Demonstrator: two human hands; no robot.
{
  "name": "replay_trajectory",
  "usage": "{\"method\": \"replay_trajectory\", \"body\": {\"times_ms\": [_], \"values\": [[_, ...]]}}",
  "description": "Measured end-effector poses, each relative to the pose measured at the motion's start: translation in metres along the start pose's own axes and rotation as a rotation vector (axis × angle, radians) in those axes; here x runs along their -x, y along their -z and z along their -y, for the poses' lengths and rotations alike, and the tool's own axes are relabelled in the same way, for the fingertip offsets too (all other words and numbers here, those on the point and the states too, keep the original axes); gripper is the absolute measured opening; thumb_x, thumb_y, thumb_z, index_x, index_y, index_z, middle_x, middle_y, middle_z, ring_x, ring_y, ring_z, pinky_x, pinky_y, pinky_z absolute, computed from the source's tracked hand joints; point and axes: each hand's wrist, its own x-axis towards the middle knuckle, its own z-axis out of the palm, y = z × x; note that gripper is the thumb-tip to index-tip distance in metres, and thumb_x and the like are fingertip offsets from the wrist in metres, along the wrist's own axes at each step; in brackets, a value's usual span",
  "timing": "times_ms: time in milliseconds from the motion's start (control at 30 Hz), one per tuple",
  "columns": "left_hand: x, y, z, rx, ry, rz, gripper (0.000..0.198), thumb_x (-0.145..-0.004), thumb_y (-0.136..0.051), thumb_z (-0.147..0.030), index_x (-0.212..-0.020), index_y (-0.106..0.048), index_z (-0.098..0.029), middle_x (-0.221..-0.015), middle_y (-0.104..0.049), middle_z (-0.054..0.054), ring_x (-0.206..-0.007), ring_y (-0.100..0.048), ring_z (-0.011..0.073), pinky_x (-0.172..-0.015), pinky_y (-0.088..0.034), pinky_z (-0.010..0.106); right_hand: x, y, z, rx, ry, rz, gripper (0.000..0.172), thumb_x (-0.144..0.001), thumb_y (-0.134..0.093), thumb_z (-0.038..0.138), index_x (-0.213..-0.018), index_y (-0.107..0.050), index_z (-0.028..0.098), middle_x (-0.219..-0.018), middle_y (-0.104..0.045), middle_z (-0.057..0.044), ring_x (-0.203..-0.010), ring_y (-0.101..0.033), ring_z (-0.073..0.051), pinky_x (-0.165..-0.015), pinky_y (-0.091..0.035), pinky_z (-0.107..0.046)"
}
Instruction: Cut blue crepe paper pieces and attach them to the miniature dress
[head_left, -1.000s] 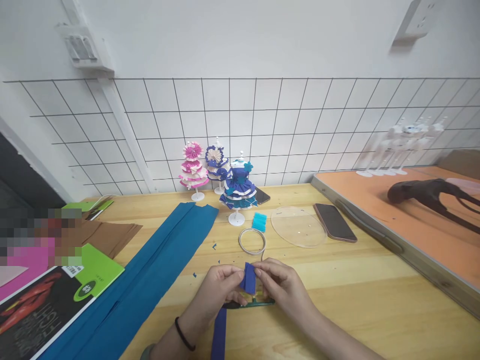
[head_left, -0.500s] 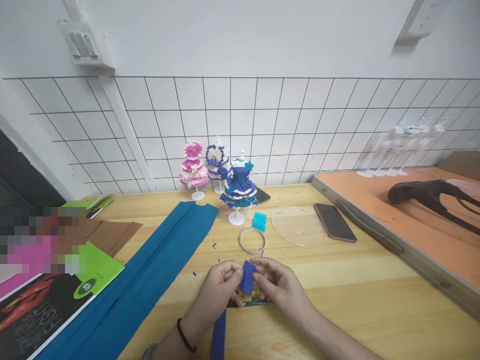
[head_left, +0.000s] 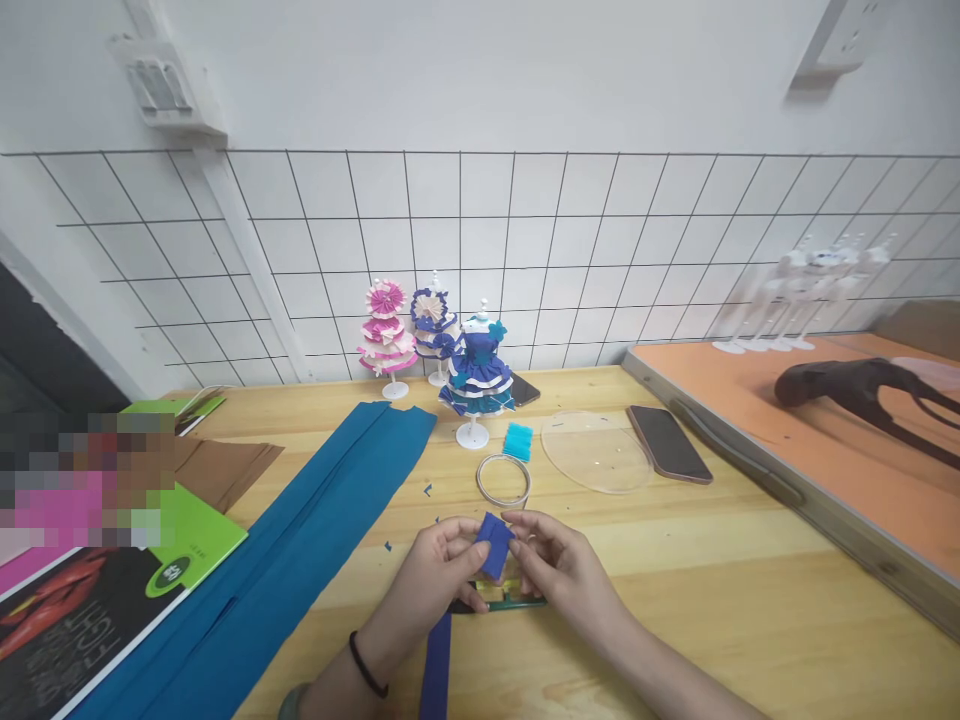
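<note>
A small folded piece of blue crepe paper [head_left: 495,550] is held up between my hands, above the wooden table. My left hand [head_left: 439,570] pinches its left side, thumb on the front face. At its right edge, the thumb and fingers of my right hand [head_left: 562,560] close on the paper. Below the hands lies a dark and green object [head_left: 514,603], mostly covered, so its kind is unclear. A blue paper strip [head_left: 436,665] runs from under my left wrist to the front edge. Just beyond my fingers is a silvery ring-shaped coil [head_left: 480,482].
Three miniature dress forms in paper dresses, including a blue-teal one [head_left: 480,375], stand behind. Long teal crepe paper [head_left: 300,540] lies left, beside printed packets [head_left: 202,530]. A turquoise piece [head_left: 518,441], clear disc [head_left: 592,455] and phone [head_left: 670,443] lie right, near an orange raised surface [head_left: 750,400].
The blue piece has tilted and moved slightly up and left, showing more of its folded front. My left thumb has shifted on it; both hands stay in about the same place.
</note>
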Motion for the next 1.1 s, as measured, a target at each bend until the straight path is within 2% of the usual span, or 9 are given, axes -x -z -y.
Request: {"method": "replay_trajectory", "body": {"times_ms": [267,400,533,933,1033,1100], "values": [[0.000,0.000,-0.001,0.060,0.022,0.023,0.037,-0.068,-0.062,-0.031,-0.099,-0.056,-0.012,-0.074,-0.064,0.008,-0.066,-0.060,0.0168,-0.048,-0.050,0.023,0.000,0.001,-0.003,0.030,0.036,-0.002,0.044,-0.070,-0.058,0.048,-0.098,-0.053,0.014,-0.060,-0.055,0.001,-0.040,-0.047,-0.007,-0.040,-0.040,-0.019],[0.001,0.001,0.000,0.061,0.023,0.049,0.037,-0.068,-0.063,-0.029,-0.100,-0.054,-0.013,-0.072,-0.064,0.006,-0.067,-0.060,0.0163,-0.050,-0.050,0.023,-0.001,0.001,-0.007,0.022,0.026,0.016,0.042,-0.071,-0.057,0.045,-0.099,-0.052,0.014,-0.065,-0.057,-0.001,-0.044,-0.048,-0.008,-0.043,-0.042,-0.021],[-0.001,0.001,0.003,0.065,0.009,0.017,0.035,-0.072,-0.058,-0.031,-0.100,-0.053,-0.011,-0.075,-0.063,0.008,-0.064,-0.060,0.0154,-0.047,-0.050,0.023,-0.001,0.002,-0.007,0.054,0.035,0.007,0.043,-0.072,-0.057,0.045,-0.099,-0.052,0.013,-0.060,-0.054,0.001,-0.042,-0.046,-0.007,-0.042,-0.041,-0.020],[-0.002,0.001,0.003,-0.018,0.039,0.001,0.035,-0.065,-0.065,-0.026,-0.095,-0.055,-0.011,-0.081,-0.065,0.009,-0.060,-0.060,0.0137,-0.044,-0.049,0.020,0.000,0.003,-0.010,0.102,0.050,0.053,0.035,-0.076,-0.055,0.035,-0.104,-0.052,0.014,-0.055,-0.049,0.003,-0.044,-0.047,-0.009,-0.045,-0.042,-0.021],[-0.001,-0.001,0.002,-0.067,0.040,0.001,0.033,-0.064,-0.064,-0.025,-0.093,-0.055,-0.012,-0.079,-0.065,0.008,-0.060,-0.061,0.0144,-0.044,-0.048,0.021,0.000,0.004,-0.009,0.190,0.106,0.075,0.030,-0.078,-0.053,0.030,-0.104,-0.054,0.015,-0.058,-0.051,0.002,-0.046,-0.049,-0.010,-0.047,-0.043,-0.022],[-0.001,-0.002,0.003,-0.091,0.027,0.007,0.031,-0.066,-0.063,-0.024,-0.094,-0.055,-0.013,-0.076,-0.065,0.006,-0.060,-0.061,0.0147,-0.044,-0.048,0.020,0.000,0.005,-0.008,0.270,0.182,0.086,0.026,-0.079,-0.051,0.028,-0.102,-0.055,0.017,-0.068,-0.054,-0.001,-0.048,-0.050,-0.009,-0.047,-0.043,-0.021]]}}
